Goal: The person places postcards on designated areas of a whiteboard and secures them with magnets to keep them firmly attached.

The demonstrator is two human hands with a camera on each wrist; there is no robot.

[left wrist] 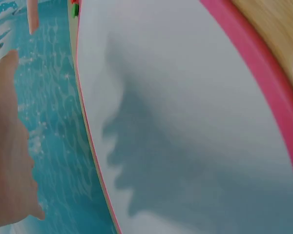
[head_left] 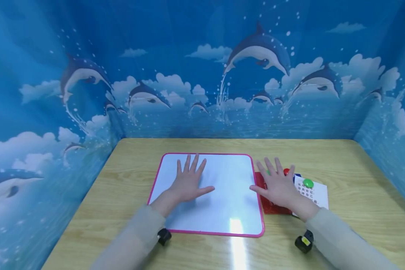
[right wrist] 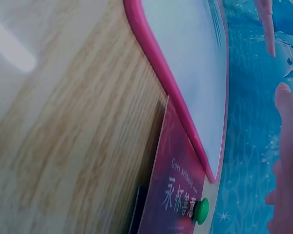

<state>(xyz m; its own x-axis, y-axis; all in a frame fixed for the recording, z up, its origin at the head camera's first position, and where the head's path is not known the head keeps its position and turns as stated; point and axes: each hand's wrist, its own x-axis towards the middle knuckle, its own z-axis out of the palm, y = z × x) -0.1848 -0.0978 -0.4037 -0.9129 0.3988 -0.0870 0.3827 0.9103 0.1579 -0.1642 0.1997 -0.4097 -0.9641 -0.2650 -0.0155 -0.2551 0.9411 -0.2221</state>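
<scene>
A white board [head_left: 227, 180] with a pink edge is lying flat on the table, left of a red card [head_left: 273, 209]. The left hand [head_left: 187, 183] is hanging above the board, its grip standing spread wide with straight fingers. In the left wrist view you are seeing its dark shadow [left wrist: 171, 156] falling on the board — and a gap is showing between hand and board.

The right hand [head_left: 280, 187] is hanging above the red card, its grip also standing wide, fingers straight. From the head, this hand is covering much of that card; the right wrist view is showing its white words and a green button [right wrist: 201, 211] by its far edge. A white card [head_left: 320, 193] with black writing is lying to the right, with another green button [head_left: 308, 183] sitting on it. A red button [head_left: 286, 171] is peeking out behind the fingers — only the head view is showing it clearly.

Around the table [head_left: 368, 195], blue cloth [head_left: 189, 33] with dolphins is hanging.
</scene>
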